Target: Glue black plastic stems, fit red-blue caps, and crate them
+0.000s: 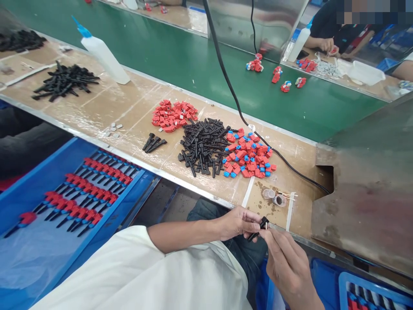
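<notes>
My left hand (240,224) is closed around a black plastic stick-shaped part (263,222) with a blocky end, held just off the table's front edge. Fingers of my right hand (287,258) are pinched together beside that blocky end. Between them shows the pale tip of a thin stick (266,226), mostly hidden by the fingers. On the table ahead lie two small clear cups, one with dark liquid (279,200), and some thin sticks (287,195) beside them.
Piles of black parts (204,146), red parts (172,115) and red-blue parts (248,155) cover the table's middle. A white bottle (105,58) stands near the green belt (180,56). A black cable (226,77) crosses rightward. At left, a blue tray (32,262) holds assembled pieces. Opposite, a person works.
</notes>
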Demonstrator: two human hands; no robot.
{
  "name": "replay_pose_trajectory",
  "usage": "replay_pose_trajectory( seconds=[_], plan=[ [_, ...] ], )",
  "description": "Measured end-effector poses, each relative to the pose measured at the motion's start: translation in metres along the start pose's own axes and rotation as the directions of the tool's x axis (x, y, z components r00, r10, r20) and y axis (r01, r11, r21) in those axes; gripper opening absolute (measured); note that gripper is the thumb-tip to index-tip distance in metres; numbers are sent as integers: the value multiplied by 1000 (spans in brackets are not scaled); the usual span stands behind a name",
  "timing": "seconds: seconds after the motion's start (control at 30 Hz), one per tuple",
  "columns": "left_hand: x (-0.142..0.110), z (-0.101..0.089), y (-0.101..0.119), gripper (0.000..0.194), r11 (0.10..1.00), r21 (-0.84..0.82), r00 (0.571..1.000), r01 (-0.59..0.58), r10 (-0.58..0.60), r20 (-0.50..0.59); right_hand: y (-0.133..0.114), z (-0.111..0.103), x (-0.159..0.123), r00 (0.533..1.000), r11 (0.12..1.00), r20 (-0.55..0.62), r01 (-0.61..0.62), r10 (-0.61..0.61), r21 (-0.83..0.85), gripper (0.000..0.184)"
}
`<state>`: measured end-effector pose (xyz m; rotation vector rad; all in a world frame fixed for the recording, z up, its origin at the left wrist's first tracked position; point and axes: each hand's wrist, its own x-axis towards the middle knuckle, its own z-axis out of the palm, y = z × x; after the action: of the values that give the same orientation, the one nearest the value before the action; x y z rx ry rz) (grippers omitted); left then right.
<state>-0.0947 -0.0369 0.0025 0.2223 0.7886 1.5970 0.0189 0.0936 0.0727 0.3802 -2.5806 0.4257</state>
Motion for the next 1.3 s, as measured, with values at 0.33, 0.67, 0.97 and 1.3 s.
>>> replay_pose_trajectory(
  seconds=[0.33, 0.67, 0.97, 1.3],
  plan=[
    [-2, -5, 2, 55, 987, -132, 995, 93, -89, 37, 12, 0, -13, 938, 954, -186, -273, 292, 120, 29],
    [-6, 3, 2, 56, 998, -59, 999, 30, -32, -29, 4, 3, -3, 956, 967, -147, -249, 254, 47, 28],
    [-3, -2, 5, 51, 971, -227, 997, 69, -60, 49, 6, 10, -15, 901, 920, -232, -312, 366, 239, 29],
    [-1, -11, 5, 44, 934, -339, 992, 114, -87, 93, 50, 19, -11, 461, 590, -369, -655, 807, 472, 26]
  ],
)
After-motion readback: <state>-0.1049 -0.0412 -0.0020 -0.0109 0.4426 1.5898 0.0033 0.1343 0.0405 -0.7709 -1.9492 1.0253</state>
